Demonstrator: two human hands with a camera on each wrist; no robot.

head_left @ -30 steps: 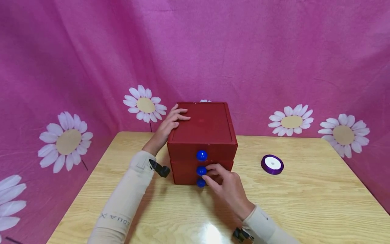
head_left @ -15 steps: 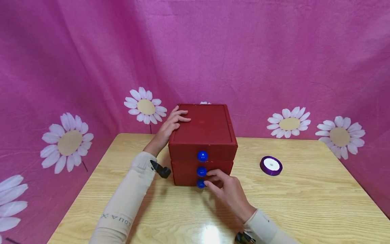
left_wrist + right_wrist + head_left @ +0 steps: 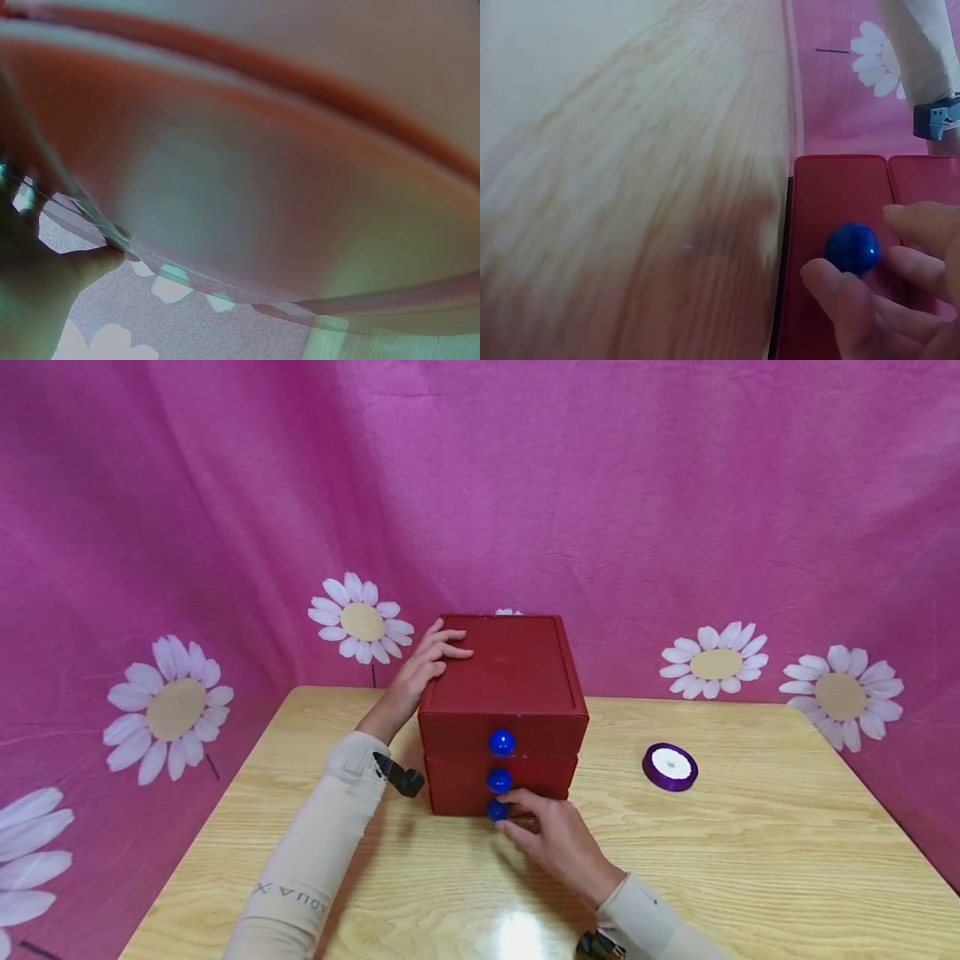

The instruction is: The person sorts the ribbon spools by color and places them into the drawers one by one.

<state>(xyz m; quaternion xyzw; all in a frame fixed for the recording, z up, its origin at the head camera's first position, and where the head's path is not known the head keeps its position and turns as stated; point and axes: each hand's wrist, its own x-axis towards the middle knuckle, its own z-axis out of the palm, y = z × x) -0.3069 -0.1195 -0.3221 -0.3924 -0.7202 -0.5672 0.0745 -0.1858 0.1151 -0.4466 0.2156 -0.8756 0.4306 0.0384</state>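
A red drawer box [image 3: 498, 664] with three round blue knobs down its front stands on the table. My left hand [image 3: 420, 672] rests on its top left edge, fingers spread over the lid. In the left wrist view the left hand [image 3: 37, 281] shows at the lower left beside the box's blurred side [image 3: 225, 187]. My right hand [image 3: 558, 839] is at the bottom knob [image 3: 497, 811]. The right wrist view shows the thumb and curled fingers of the right hand [image 3: 900, 307] around that blue knob [image 3: 852, 248]. All drawers look closed.
A purple ribbon spool [image 3: 670, 767] with a white centre lies to the right of the box on the wooden table [image 3: 750, 843]. Directly behind the box hangs a pink cloth [image 3: 600, 510] with daisies.
My right hand has shifted down from the middle knob to the bottom knob, its thumb and fingers drawing in around it. The left hand stays on the box.
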